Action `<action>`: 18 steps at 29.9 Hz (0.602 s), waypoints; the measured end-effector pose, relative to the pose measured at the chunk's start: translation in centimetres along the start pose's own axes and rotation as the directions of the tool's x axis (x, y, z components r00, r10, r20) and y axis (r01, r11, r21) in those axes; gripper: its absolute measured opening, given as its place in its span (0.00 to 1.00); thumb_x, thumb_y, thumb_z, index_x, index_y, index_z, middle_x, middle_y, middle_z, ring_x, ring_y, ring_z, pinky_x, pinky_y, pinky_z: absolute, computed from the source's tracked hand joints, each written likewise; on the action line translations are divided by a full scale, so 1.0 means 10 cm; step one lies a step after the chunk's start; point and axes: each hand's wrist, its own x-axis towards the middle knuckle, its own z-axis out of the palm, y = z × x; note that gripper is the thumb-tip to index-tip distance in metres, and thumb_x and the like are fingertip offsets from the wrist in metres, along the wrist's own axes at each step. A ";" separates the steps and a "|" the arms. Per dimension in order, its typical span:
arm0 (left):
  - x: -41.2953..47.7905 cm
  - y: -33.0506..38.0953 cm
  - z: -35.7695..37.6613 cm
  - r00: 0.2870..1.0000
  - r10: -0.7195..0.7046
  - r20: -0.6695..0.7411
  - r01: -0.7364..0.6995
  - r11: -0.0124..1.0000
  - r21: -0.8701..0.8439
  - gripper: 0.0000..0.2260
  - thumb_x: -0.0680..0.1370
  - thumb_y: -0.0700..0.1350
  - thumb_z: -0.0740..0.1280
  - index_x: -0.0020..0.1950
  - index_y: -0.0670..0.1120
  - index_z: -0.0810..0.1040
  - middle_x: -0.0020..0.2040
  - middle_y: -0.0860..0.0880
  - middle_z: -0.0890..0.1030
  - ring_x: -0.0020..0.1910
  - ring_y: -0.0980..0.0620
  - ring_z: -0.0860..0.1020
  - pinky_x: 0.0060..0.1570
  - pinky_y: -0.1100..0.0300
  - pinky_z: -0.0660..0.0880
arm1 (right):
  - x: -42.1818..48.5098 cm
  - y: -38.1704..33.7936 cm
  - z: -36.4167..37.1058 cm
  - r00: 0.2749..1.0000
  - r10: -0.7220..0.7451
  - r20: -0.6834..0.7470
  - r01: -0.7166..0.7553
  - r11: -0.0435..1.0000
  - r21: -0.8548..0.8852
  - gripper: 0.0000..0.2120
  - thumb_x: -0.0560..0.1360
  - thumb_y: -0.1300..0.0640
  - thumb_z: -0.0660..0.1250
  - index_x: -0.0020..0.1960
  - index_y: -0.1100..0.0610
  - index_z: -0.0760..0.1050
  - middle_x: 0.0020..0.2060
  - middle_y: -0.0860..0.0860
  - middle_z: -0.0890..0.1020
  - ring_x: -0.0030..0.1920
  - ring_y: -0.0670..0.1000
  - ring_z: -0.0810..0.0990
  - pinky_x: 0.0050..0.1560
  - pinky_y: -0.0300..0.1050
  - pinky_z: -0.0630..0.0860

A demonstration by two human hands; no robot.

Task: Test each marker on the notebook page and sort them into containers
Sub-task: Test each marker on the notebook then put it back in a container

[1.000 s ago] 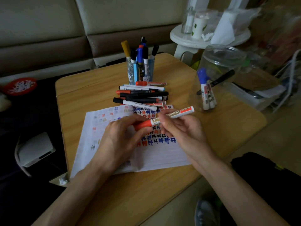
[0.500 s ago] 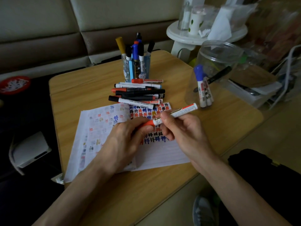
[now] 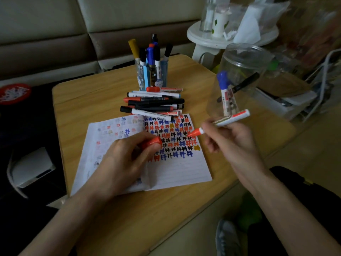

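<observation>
Head view: a person sits at a wooden table (image 3: 92,100), partway through the sorting.
Right hand (image 3: 234,143): at centre right of the frame, it pinches the barrel of an uncapped red marker (image 3: 228,120), whose tip points down-left just above the page's right edge.
Left hand (image 3: 120,163): at centre frame, it rests on the notebook with its fingers curled round the marker's red cap (image 3: 151,143).
Notebook page (image 3: 180,169): the upper part is packed with rows of red, blue, black and a few yellow test marks. The lower lines are blank.
Done, as I judge it: the many marks suggest many pens have been tried. The pen cup (image 3: 151,74) at upper centre holds a bunch upright, and the clear jar (image 3: 239,76) at upper right holds a few.
Left to do: a pile of markers (image 3: 153,104) lies between the cup and the notebook, apparently waiting. The red one has yet to be tested, capped and dropped into a container.
Progress: probably around the middle of the task.
</observation>
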 end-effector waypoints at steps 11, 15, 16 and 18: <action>0.04 0.05 0.10 0.990 0.122 -0.075 -0.103 0.970 0.219 0.16 0.80 0.63 0.63 0.58 0.55 0.81 0.48 0.59 0.83 0.41 0.60 0.79 0.41 0.62 0.79 | -0.10 0.27 0.05 0.990 -0.092 -0.106 0.069 0.976 -0.205 0.03 0.79 0.60 0.70 0.48 0.60 0.81 0.31 0.42 0.82 0.33 0.39 0.81 0.34 0.31 0.74; 0.06 0.07 0.17 0.986 0.162 -0.040 -0.146 0.954 0.263 0.16 0.80 0.63 0.62 0.59 0.55 0.81 0.49 0.57 0.84 0.40 0.61 0.77 0.41 0.63 0.77 | -0.11 0.31 0.03 0.974 -0.104 -0.202 0.052 0.968 -0.244 0.06 0.79 0.58 0.71 0.43 0.57 0.81 0.30 0.47 0.83 0.31 0.42 0.81 0.33 0.33 0.75; 0.07 0.07 0.18 0.985 0.167 -0.032 -0.153 0.951 0.269 0.16 0.81 0.62 0.62 0.60 0.54 0.81 0.51 0.56 0.84 0.42 0.60 0.78 0.42 0.60 0.79 | -0.10 0.32 0.03 0.973 -0.097 -0.208 0.046 0.970 -0.238 0.07 0.79 0.58 0.71 0.43 0.56 0.81 0.30 0.48 0.83 0.31 0.43 0.80 0.33 0.34 0.75; 0.09 0.07 0.21 0.985 0.170 -0.030 -0.156 0.949 0.276 0.16 0.82 0.61 0.63 0.60 0.53 0.81 0.52 0.54 0.85 0.46 0.56 0.82 0.45 0.54 0.81 | -0.09 0.33 0.03 0.975 -0.092 -0.203 0.042 0.971 -0.235 0.07 0.79 0.58 0.71 0.43 0.56 0.81 0.30 0.49 0.82 0.30 0.43 0.79 0.33 0.35 0.74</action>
